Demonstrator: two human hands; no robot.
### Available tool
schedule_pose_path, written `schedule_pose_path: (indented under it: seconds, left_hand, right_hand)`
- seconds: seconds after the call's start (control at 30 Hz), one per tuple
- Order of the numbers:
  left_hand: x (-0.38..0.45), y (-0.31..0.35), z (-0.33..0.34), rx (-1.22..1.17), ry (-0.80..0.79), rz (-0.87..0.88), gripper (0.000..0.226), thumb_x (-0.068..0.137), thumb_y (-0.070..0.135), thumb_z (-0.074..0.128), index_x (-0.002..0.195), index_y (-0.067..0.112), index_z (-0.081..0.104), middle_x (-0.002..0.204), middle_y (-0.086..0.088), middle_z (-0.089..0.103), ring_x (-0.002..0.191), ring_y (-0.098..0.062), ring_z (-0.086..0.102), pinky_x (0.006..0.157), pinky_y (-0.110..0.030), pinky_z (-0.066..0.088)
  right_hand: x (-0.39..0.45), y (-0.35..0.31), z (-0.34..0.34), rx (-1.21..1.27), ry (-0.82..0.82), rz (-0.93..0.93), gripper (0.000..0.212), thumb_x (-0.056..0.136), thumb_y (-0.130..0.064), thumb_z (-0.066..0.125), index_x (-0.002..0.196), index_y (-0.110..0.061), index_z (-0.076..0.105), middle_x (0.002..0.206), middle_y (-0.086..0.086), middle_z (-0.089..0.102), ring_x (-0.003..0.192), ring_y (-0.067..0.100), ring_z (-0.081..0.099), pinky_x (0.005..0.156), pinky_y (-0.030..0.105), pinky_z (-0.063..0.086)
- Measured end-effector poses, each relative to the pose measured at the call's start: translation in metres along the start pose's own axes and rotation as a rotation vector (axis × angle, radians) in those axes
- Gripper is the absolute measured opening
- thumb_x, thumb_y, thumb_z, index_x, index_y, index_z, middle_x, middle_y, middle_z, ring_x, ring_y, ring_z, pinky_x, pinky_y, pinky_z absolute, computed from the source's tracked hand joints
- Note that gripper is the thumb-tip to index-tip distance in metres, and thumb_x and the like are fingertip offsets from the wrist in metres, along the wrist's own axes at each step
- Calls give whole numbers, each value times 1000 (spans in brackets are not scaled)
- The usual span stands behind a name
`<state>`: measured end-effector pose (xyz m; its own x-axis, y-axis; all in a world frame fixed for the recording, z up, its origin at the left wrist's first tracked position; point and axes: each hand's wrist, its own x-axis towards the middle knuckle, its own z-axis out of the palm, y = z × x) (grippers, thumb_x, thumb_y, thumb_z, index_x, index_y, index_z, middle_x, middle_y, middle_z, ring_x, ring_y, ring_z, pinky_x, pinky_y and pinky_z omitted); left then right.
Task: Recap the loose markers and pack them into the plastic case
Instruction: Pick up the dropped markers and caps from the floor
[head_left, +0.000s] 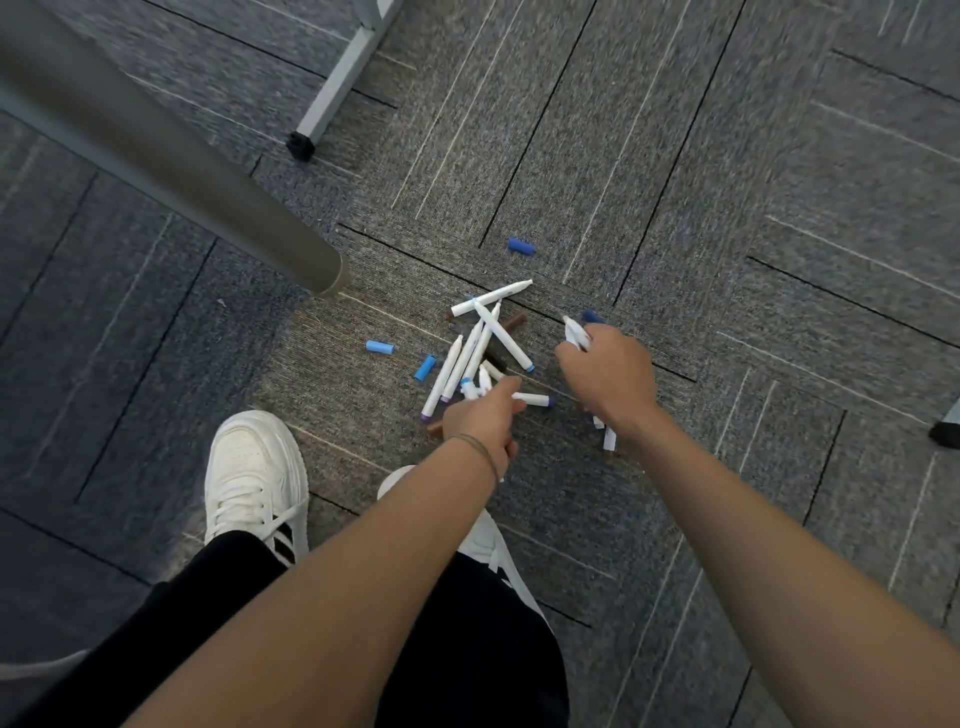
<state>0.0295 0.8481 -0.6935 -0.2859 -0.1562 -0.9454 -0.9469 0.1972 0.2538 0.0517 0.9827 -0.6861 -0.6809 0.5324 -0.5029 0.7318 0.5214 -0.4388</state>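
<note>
Floor: grey-blue carpet tiles with thin pale and black lines; everything lies on it.
Markers: a loose pile of white plastic marker pens in the middle of the floor, crossing one another at angles, some with coloured ends showing.
Caps: a dark blue plastic cap lies alone on the far side of the pile; two light blue plastic caps lie just left of it; a brown cap sits among the pens.
Left hand: the left hand reaches into the near end of the pile, a thin bracelet at the wrist; its grip is hidden under the back of the hand, so I cannot tell whether it holds a pen.
Right hand: the right hand is just right of the pile, its grip curled round a bunch of white markers, whose tips stick out on the far side and ends on the near side.
Surroundings: a grey round table leg stands to the left; a pale metal frame leg with a black foot is far left; white sneakers and black trousers are near.
</note>
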Motion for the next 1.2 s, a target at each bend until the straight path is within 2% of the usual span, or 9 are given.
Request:
schedule_pose_path:
  seconds: [0.1,0.17,0.3,0.5,0.63,0.87,0.93,1.03,1.2]
  left_hand:
    - [21,0,9,-30,84,-25,51,74,54,78,92,7,74,72,-5,64,57,-19,50,46,-26,49]
    - [36,1,13,-39,135,5,57,67,57,79,94,7,72,88,-9,73,65,-24,61,69,-40,62]
    - [42,3,18,-85,172,15,63,59,38,82,110,7,63,97,-12,70,86,-29,68,83,-46,60]
    - [18,1,6,-93,101,107,29,81,36,70,91,11,63,75,-5,64,61,-20,56,62,-32,48]
    - [-1,6,-11,-85,60,236,18,84,27,62,76,12,56,64,-8,56,50,-20,49,51,-27,41]
    - [-7,34,-49,-75,52,334,26,92,16,61,70,7,50,45,-3,46,35,-17,44,38,-23,40]
    - [-3,46,-50,-94,-18,347,22,95,11,54,74,3,50,50,-8,50,37,-20,48,44,-30,49]
    - [9,66,-45,-74,-104,348,12,96,3,50,85,0,54,57,-13,52,42,-23,51,42,-28,48]
    - [34,105,-26,605,92,768,10,93,21,59,91,14,65,68,0,57,60,-18,52,52,-26,39]
  right_hand:
    - [2,-2,-7,11,16,-9,29,92,-31,50,65,-20,43,60,0,48,56,22,44,52,32,27]
    - [5,-4,-7,-2,1,-19,29,92,-32,48,67,-19,43,62,1,50,57,23,45,53,33,30]
    - [14,-13,-5,48,-95,-14,27,82,-34,38,81,-13,55,76,10,69,72,34,69,70,47,58]
    - [33,-37,2,-51,-86,-92,18,88,-23,59,72,-19,53,63,-2,53,56,18,49,51,28,33]
    - [41,-57,16,-219,-36,-175,10,85,-29,69,82,-20,65,70,-6,59,66,18,58,54,29,38]
    - [45,-64,37,-376,-3,-311,19,88,-33,66,80,-19,56,76,1,61,69,24,56,59,32,37]
    - [43,-65,35,-221,-12,-228,23,87,-34,65,74,-17,56,69,0,59,63,21,54,57,31,37]
    - [39,-61,23,290,-39,-44,26,87,-28,62,63,-17,56,58,-1,55,53,19,50,53,31,36]
    - [30,-33,-10,742,-112,200,5,95,-7,55,91,-7,56,66,6,56,48,17,49,41,24,40]
